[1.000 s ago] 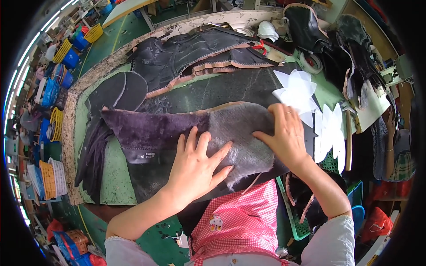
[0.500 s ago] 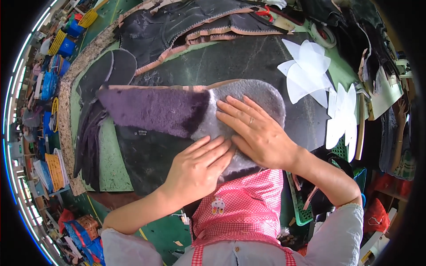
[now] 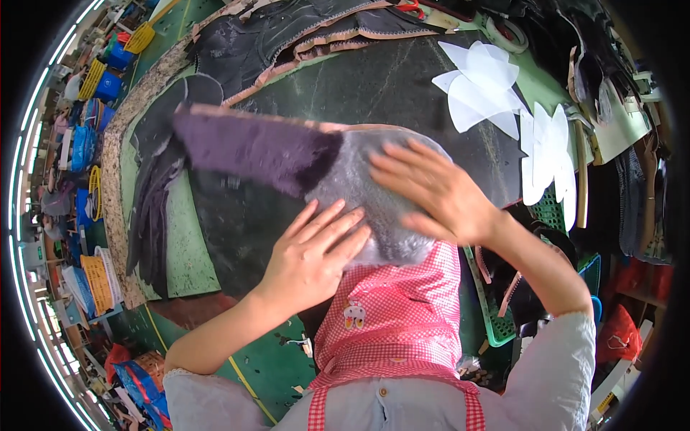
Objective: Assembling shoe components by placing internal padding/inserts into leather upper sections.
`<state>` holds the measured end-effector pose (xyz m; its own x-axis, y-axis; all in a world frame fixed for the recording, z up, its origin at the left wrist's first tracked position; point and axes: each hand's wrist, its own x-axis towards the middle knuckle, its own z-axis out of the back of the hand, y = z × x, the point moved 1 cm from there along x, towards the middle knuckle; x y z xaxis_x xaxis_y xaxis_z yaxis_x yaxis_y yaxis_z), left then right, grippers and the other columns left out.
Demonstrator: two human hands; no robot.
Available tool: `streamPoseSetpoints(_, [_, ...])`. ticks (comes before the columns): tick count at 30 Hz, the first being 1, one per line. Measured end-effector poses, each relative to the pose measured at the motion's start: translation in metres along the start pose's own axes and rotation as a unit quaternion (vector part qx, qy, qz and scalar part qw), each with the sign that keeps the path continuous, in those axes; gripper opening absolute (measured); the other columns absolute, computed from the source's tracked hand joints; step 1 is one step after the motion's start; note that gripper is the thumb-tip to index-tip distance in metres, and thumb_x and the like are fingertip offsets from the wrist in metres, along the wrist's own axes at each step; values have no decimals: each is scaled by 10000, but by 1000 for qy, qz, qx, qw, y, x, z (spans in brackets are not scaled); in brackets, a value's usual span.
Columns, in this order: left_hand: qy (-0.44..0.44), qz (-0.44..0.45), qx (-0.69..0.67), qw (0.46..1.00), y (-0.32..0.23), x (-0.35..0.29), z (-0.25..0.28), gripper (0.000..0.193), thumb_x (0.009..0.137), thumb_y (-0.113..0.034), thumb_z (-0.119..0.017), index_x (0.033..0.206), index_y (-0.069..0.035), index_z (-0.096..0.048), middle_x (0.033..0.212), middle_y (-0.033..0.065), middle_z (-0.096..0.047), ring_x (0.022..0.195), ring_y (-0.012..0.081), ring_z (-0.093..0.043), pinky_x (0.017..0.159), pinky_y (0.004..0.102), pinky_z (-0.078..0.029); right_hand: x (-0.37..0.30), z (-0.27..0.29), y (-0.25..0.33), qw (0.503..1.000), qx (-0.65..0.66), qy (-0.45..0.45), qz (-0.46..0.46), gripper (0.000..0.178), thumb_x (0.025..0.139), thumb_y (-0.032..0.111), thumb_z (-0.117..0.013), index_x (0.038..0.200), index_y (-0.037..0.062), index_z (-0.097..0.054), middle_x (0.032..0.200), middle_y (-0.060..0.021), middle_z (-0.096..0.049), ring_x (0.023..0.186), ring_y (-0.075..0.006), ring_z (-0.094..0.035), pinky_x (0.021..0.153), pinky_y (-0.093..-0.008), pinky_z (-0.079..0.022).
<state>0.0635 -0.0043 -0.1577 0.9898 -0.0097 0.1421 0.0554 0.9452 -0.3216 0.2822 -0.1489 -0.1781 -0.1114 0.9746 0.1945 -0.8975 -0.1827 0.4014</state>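
A furry sheet with a purple strip on its left and a wide grey, rounded part on its right lies pile up on a black mat. Its near edge reaches my checked apron. My left hand rests on the near left of the grey part, fingers spread and straight. Over the right side of the grey fur, my right hand is stretched out flat. Its fingers are smeared by motion, so I cannot tell whether they touch the pile. Neither hand grips anything.
White petal-shaped sheets lie at the far right, with more white pieces nearer. Dark pieces with stitched edges are heaped along the back. Dark strips hang at the left. A green basket sits low at the right.
The furry sheet has tilted, its purple end now farther from me. My right hand has shifted right and blurs, while my left has moved slightly left and spread its fingers.
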Motion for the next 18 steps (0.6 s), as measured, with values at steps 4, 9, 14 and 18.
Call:
streamPoseSetpoints(4, [-9, -9, -19, 1000, 7, 7, 10, 500, 704, 15, -625, 1182, -127, -664, 1273, 65, -649, 1215, 277, -598, 1061, 435, -461, -54, 7, 37, 997, 14, 30, -68, 882, 798, 508, -688, 1489, 63, -368, 1559, -136, -336, 1463, -313, -276, 1208, -504, -184])
streamPoseSetpoints(9, [4, 124, -391, 912, 2, 26, 67, 404, 864, 50, -624, 1261, -20, -622, 1146, 68, -709, 1041, 122, -635, 940, 290, -489, -51, 25, 45, 967, 30, -240, -83, 634, 678, 117, -813, 1255, 55, -558, 1386, -133, -538, 1331, -340, -463, 1106, -481, -329])
streamPoseSetpoints(14, [31, 192, -254, 947, -23, 17, 135, 560, 790, -273, -808, 1257, -29, -619, 1117, 156, -692, 986, 180, -667, 893, 293, -503, -43, 71, 73, 897, 193, -350, -189, 177, 778, 39, -791, 879, 9, -648, 694, -46, -591, 654, -82, -544, 613, -236, -437])
streamPoseSetpoints(18, [-181, 22, -2, 983, -57, 34, 142, 676, 719, -413, -820, 1247, -49, -606, 999, 160, -679, 872, 346, -658, 821, 366, -541, -27, 90, 92, 824, 370, -392, -172, 100, 882, 1, -693, 941, 0, -612, 807, 61, -582, 750, -32, -492, 655, -208, -407])
